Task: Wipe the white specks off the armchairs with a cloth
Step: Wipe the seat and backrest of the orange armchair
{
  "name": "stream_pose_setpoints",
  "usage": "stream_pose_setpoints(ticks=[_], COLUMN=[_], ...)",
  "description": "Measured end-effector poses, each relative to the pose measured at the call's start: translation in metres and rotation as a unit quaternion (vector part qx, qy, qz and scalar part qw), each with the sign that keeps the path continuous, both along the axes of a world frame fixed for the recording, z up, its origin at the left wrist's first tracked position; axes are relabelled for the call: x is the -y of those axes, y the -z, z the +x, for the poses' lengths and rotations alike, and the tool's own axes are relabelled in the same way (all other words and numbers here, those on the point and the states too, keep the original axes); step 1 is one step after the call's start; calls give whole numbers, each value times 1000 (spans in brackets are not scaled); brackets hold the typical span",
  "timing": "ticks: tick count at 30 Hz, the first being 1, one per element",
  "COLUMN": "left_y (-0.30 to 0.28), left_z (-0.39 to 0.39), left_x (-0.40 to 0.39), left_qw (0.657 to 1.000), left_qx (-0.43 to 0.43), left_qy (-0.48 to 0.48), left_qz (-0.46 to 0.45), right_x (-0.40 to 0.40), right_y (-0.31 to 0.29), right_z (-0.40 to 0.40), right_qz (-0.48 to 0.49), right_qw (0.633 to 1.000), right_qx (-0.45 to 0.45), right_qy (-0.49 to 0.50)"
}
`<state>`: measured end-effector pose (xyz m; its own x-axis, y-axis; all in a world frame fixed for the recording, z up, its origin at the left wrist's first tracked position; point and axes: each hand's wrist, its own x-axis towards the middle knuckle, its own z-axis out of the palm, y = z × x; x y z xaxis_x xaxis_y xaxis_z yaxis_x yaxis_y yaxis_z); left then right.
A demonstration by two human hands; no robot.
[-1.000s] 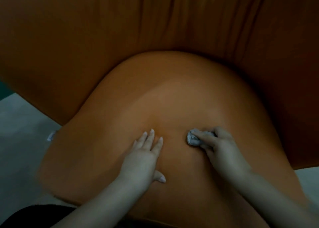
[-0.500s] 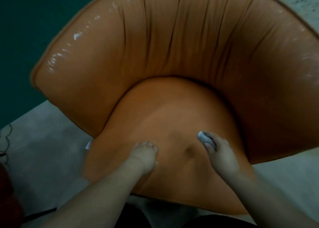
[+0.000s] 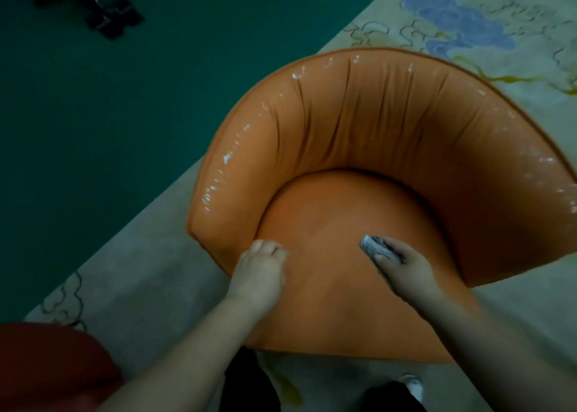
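Observation:
An orange armchair (image 3: 374,137) with a curved back fills the middle of the view. White specks (image 3: 229,157) dot the top rim of its back and both arms. My right hand (image 3: 406,271) grips a small grey wadded cloth (image 3: 376,246) over the right side of the seat cushion. My left hand (image 3: 260,271) is over the seat's left front edge with its fingers curled under, holding nothing.
The armchair stands on a pale rug (image 3: 140,271) with blue and yellow patterns. Dark green floor (image 3: 109,99) lies to the left, with a black object (image 3: 106,15) at the top left. A red rounded thing (image 3: 46,368) sits at the bottom left.
The view has pulled back and up, so the whole armchair shows now. My left hand went from flat on the seat to curled. My right hand still holds the cloth.

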<state>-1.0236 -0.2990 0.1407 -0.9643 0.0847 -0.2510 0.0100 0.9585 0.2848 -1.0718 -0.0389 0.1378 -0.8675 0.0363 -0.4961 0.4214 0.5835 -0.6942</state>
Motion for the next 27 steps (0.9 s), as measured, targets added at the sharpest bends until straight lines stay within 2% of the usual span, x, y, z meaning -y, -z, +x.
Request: stream_pose_setpoints(ticks=[2, 6, 12, 20, 27], left_y=[-12, -43, -76, -67, -43], left_z=[-4, -21, -53, -86, -151], left_x=[32, 106, 175, 213, 242], left_qw=[998, 990, 995, 999, 995], left_qx=[-32, -87, -50, -7, 57], left_qy=[13, 36, 11, -10, 51], left_qz=[61, 100, 84, 47, 63], right_x=[30, 94, 161, 207, 257], right_y=[-4, -15, -43, -56, -47], right_z=[3, 8, 13, 8, -6], right_qz=[-21, -31, -53, -97, -121], right_qw=[998, 990, 985, 984, 963], right_qx=[-6, -31, -53, -48, -32], right_qy=[54, 132, 158, 142, 239])
